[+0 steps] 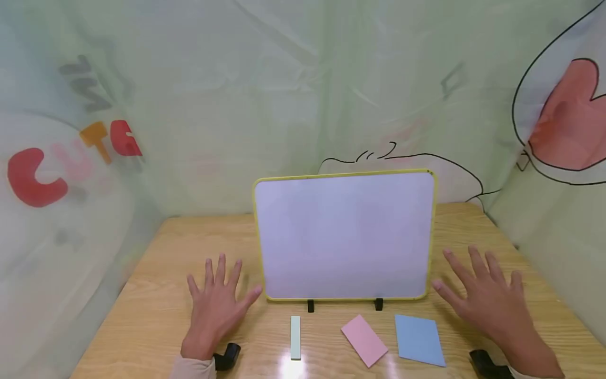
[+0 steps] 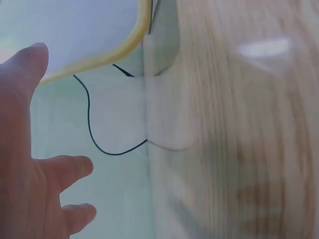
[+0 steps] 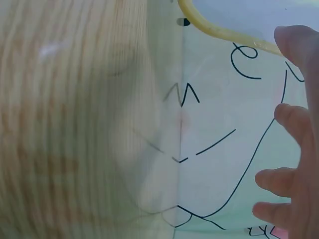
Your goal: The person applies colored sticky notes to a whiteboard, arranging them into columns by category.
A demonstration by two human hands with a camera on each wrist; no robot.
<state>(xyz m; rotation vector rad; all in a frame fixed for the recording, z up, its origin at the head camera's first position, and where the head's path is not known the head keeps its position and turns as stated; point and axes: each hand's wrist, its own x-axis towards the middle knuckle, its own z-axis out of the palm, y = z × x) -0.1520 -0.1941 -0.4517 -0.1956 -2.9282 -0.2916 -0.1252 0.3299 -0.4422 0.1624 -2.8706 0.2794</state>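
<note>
My left hand (image 1: 215, 310) is spread with straight fingers to the left of a yellow-framed whiteboard (image 1: 345, 237), holding nothing. On the other side of the board, my right hand (image 1: 492, 300) is likewise spread and holds nothing. The whiteboard stands upright on small black feet, its surface blank. In front of it lie a narrow pale green strip (image 1: 295, 338), a tilted pink rectangular paper (image 1: 364, 340) and a larger blue paper (image 1: 420, 340). The blue one is nearest to my right hand. Both wrist views show spread fingers beside the board's yellow corner.
The wooden table (image 1: 199, 237) has light grain and a glossy surface. A pale green curtain (image 1: 227, 116) with printed letters and cartoon outlines surrounds its back and sides. Black wrist mounts (image 1: 227, 357) sit at both of my wrists.
</note>
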